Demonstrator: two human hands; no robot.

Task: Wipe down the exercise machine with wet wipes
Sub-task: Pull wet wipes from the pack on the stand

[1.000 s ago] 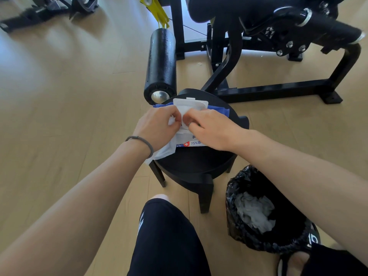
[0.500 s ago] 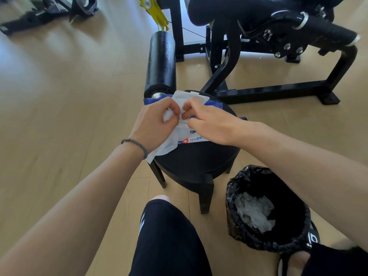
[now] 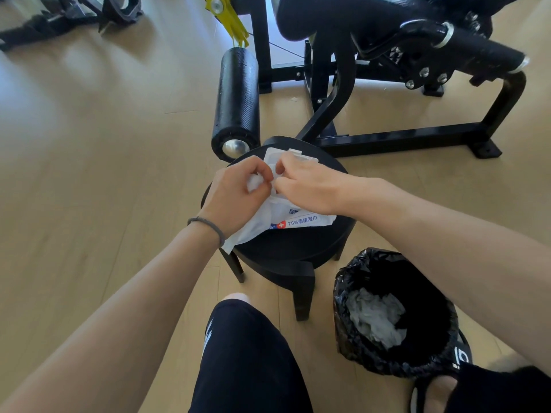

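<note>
head view, looking down past both forearms to a small round black stool [image 3: 286, 248] on a pale wood floor [image 3: 89, 174]. wet wipe pack [image 3: 301, 217] lies flat on the stool top, white with a blue and red label strip along its near edge, its flip lid [image 3: 293, 155] standing open at the far end

left hand [image 3: 235, 195], grey band [image 3: 208, 226] on the wrist, has its fingers curled and pinching a white wipe [image 3: 253, 225]; a bunched bit of it shows inside the curl, and the rest trails down under the hand to hang past the stool's near-left edge. right hand [image 3: 310, 186] sits over the pack's opening, fingertips pressed together right beside the left hand's; looks like a pinch on wipe material at the opening, though exactly what they grip cannot be told

exercise machine [image 3: 402, 70] stands just beyond the stool, black frame with a bolted pivot and a padded seat. its black foam roller [image 3: 237, 99], silver end cap toward the camera, ends just beside the stool's far-left rim. yellow tag [image 3: 226, 16] hangs above the roller

black-lined bin [image 3: 396, 317] sits on the floor right of the stool, crumpled grey-white wipes [image 3: 375, 317] in it. knee in dark shorts [image 3: 247, 353] low centre; sandalled foot [image 3: 438, 391] at the lower right
</note>
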